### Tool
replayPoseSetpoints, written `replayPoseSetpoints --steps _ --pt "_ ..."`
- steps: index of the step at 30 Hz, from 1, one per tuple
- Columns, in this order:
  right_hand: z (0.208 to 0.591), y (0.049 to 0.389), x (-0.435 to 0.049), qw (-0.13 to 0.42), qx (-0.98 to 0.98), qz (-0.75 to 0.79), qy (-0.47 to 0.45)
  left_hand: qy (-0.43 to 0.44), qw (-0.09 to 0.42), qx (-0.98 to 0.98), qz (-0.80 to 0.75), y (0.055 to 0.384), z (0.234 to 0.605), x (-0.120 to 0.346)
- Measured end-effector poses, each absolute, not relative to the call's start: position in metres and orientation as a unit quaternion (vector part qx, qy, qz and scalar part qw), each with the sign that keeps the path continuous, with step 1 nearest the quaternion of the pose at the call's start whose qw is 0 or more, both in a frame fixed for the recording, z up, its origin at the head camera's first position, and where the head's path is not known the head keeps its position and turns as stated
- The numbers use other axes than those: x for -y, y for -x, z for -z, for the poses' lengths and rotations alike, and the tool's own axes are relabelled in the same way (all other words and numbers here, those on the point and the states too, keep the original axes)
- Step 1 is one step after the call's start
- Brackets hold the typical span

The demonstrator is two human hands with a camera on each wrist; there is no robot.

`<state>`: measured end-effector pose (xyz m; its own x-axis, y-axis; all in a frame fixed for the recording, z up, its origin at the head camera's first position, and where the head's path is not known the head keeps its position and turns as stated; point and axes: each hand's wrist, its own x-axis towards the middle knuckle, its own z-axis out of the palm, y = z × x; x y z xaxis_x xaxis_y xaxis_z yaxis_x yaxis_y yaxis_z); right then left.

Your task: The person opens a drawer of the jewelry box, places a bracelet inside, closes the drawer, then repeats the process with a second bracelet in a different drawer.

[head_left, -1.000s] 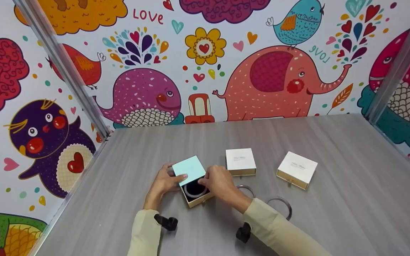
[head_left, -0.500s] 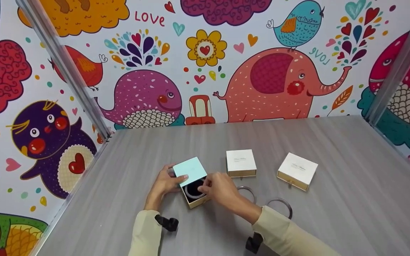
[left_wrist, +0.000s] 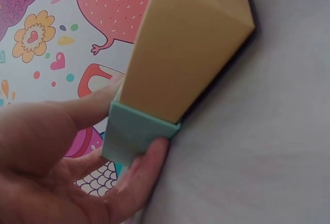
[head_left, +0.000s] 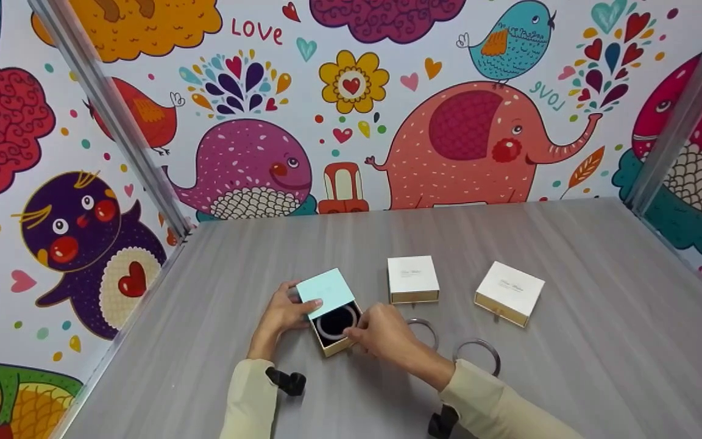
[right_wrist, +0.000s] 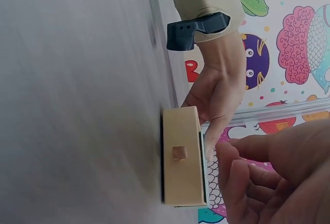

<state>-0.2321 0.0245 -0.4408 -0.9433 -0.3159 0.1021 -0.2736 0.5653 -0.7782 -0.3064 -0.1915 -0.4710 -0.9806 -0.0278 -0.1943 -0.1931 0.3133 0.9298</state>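
Bangle (head_left: 320,326) lies in half-drawn box (head_left: 328,291). Left hand (head_left: 282,314) pinches box; right hand (head_left: 382,330): can't tell grip. Best brace box, handle bangle gently.

My head cam looks forward and down over my left hand (head_left: 287,311) and right hand (head_left: 384,332) at the wall (head_left: 351,131); each wrist cam (head_left: 289,383) is way closer, tipped sideways, looking past its hand. Both share the teal-topped box (head_left: 325,292).
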Motion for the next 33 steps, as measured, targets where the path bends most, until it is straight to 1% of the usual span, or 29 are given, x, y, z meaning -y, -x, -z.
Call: replayPoseSetpoints --steps 10,15,21,25,33 --pt "0.45 0.232 -0.029 0.073 -0.874 0.455 0.152 0.065 0.065 -0.81 -0.579 0.307 0.471 0.192" --pt "0.455 0.234 -0.031 0.11 -0.86 0.473 0.154 0.063 0.066 -0.812 -0.577 0.307 0.472 0.192" --pt "0.458 0.24 -0.032 0.146 -0.856 0.478 0.129 0.062 0.068 -0.808 -0.582 0.308 0.472 0.191" --pt "0.461 0.241 -0.032 0.158 -0.856 0.477 0.126 0.063 0.067 -0.803 -0.588 0.307 0.471 0.191" --pt "0.464 0.241 -0.031 0.164 -0.855 0.477 0.12 0.061 0.066 -0.796 -0.598 0.305 0.47 0.19"
